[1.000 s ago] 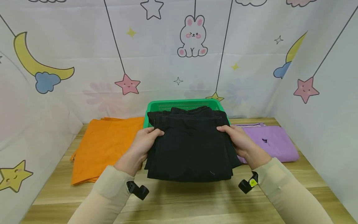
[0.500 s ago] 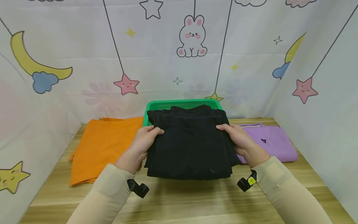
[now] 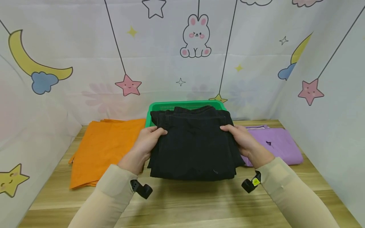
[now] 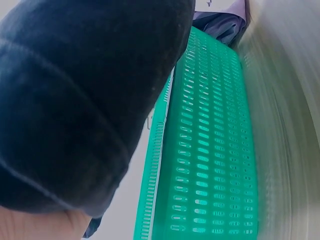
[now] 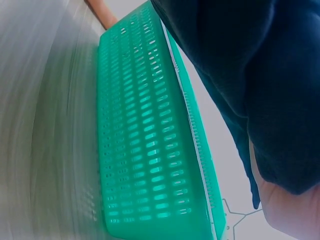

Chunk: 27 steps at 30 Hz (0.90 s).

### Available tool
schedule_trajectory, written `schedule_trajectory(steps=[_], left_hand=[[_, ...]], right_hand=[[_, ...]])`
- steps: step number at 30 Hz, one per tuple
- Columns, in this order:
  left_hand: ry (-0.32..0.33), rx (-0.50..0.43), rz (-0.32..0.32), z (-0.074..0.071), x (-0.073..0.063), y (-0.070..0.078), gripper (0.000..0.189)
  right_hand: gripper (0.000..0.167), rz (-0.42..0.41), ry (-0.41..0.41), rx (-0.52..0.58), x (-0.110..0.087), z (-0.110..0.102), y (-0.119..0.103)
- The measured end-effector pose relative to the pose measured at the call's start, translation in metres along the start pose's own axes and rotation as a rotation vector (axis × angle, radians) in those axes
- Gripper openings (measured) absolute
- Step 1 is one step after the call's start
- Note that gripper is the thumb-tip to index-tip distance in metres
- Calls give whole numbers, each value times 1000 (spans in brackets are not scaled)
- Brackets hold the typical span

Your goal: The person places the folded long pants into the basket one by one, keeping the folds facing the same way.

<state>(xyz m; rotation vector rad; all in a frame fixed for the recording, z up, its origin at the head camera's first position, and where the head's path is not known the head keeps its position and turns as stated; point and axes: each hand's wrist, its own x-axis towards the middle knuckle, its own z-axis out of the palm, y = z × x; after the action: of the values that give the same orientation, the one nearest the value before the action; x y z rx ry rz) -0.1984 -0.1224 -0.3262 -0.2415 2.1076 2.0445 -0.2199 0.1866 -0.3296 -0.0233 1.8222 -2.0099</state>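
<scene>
A folded stack of black trousers (image 3: 195,147), with waistbands at the far side, is held up in front of a green basket (image 3: 159,107). My left hand (image 3: 145,144) grips its left edge, thumb on top and fingers underneath. On the right edge my right hand (image 3: 244,142) holds it the same way. In the left wrist view the dark cloth (image 4: 75,90) hangs higher than the basket's slotted wall (image 4: 205,145). The right wrist view also shows the cloth (image 5: 250,75) above table level, beside the basket's rim (image 5: 200,165). Most fingers are hidden under the cloth.
A folded orange garment (image 3: 106,148) lies on the wooden table (image 3: 182,205) at the left. To the right lies a folded purple garment (image 3: 280,145). A patterned white curtain (image 3: 159,60) closes off the back and both sides.
Both hands have raised the black trousers very slightly, toward the basket. Their grip looks the same. The head view has shifted a little; the basket and the other garments stay put.
</scene>
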Motion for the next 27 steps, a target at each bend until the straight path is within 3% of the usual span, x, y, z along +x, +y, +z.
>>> schedule_trajectory(steps=[27], left_hand=[[15,32,-4,1,10,-1,35]], right_hand=[[26,23,32,-48,8,-2,-3]])
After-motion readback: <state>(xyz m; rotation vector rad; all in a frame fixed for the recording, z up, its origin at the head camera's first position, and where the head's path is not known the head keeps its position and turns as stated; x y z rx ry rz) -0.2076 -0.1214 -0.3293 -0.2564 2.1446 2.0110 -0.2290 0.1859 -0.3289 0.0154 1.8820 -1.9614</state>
